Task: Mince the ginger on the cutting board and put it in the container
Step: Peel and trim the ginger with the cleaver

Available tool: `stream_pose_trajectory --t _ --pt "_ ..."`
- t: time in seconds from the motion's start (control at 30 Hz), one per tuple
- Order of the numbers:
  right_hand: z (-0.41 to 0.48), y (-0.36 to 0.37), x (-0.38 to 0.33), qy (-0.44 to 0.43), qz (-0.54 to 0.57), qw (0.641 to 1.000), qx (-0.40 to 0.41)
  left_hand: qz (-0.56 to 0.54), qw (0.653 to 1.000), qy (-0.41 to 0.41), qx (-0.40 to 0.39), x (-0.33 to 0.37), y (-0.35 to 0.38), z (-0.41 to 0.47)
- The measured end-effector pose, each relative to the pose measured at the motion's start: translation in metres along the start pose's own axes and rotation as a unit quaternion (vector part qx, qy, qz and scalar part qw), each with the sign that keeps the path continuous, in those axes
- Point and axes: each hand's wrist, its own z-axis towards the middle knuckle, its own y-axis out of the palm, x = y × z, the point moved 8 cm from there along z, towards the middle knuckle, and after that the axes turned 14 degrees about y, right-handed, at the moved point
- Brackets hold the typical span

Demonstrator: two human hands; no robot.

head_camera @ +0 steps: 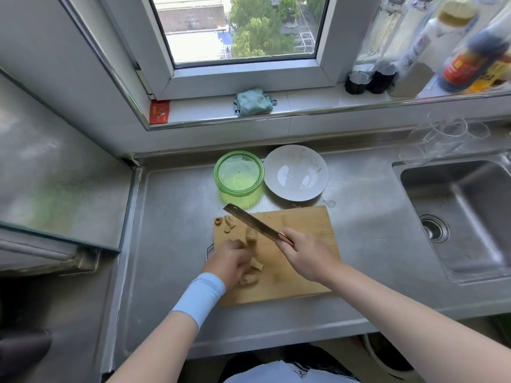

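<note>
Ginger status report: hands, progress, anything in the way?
Right hand grips knife, blade over ginger. Left hand holds ginger on board. Ginger in chunks, not minced. Path to container clear.

round white ceramic plate [296,172] on the stainless steel counter [171,244]. steel sink [470,217] at right, clear glass cups [442,136] behind it. folded teal cloth [254,102] and small red packet [159,112] on white windowsill [304,102]; blurred bottles [456,51] at its right end.
</note>
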Motion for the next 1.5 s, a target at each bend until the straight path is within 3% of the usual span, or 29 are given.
stream_pose_trajectory --t 0.07,0.17,0.27,0.37,0.47,0.83,1.0,1.17,1.3,1.5 --pt "0.003 -0.004 0.003 -0.003 -0.008 1.0 0.02 0.025 0.997 -0.007 -0.067 -0.001 0.01 0.005" --pt "0.008 -0.009 0.011 0.008 -0.005 0.999 0.036 0.044 0.995 -0.029 -0.08 -0.005 0.012 0.007" --pt "0.01 -0.013 0.018 0.016 -0.004 0.999 0.05 0.018 0.998 -0.035 -0.045 -0.005 0.002 0.006" --pt "0.013 -0.015 0.02 0.027 -0.016 0.998 0.056 -0.058 0.987 -0.149 0.023 -0.034 -0.02 -0.001" --pt "0.015 -0.013 0.019 0.033 -0.025 0.997 0.061 -0.058 0.976 -0.205 0.047 -0.059 -0.041 -0.003" --pt "0.021 -0.003 0.024 0.069 -0.033 0.992 0.102 0.023 0.961 -0.242 -0.134 -0.105 -0.066 0.023" --pt "0.019 0.002 0.028 0.087 -0.037 0.99 0.106 0.038 0.969 -0.223 -0.094 -0.107 -0.074 0.031" --pt "0.014 -0.002 0.028 0.099 -0.065 0.984 0.133 0.008 0.99 -0.134 0.053 -0.062 -0.07 0.037" --pt "0.012 -0.003 0.035 0.111 -0.092 0.98 0.134 -0.006 0.997 -0.056 -0.053 -0.018 -0.021 0.053" --pt "0.011 0.003 0.05 0.079 -0.138 0.979 0.124 -0.068 0.995 -0.072 0.019 -0.012 -0.005 0.053"
